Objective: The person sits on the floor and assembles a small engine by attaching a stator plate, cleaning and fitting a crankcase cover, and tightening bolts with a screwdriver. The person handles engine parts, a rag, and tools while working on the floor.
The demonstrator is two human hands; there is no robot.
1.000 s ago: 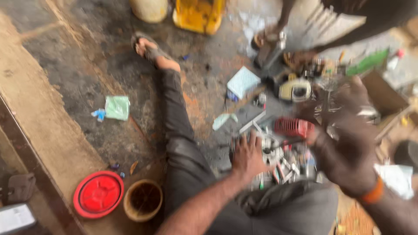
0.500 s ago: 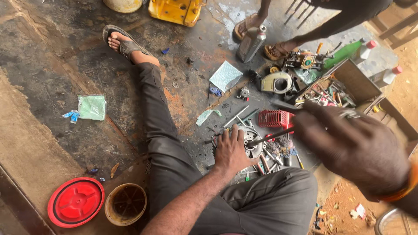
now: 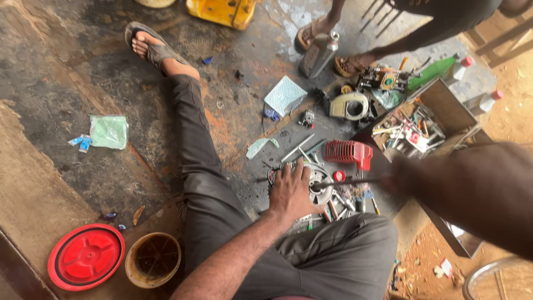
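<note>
I sit on a stained concrete floor with one leg stretched out. My left hand (image 3: 290, 193) lies flat on a round metal engine part (image 3: 319, 186) between my legs, pressing it down. My right hand (image 3: 401, 180) is blurred at the right and holds a long thin tool (image 3: 347, 181) whose tip points at the round part. Several small metal pieces and tools (image 3: 340, 206) lie around the part. A red plastic engine cover (image 3: 350, 152) sits just beyond it.
An open box of tools (image 3: 422, 130) stands at the right. Another person's sandalled feet (image 3: 333, 41) stand at the top by a grey oil bottle (image 3: 319, 54). A yellow jerrycan (image 3: 222, 11), a red lid (image 3: 86, 256) and a small bucket (image 3: 154, 259) lie around.
The view has shifted and steadied. My right hand has dropped lower and to the right, bringing the thin tool level with the round part. My left hand stays pressed on it.
</note>
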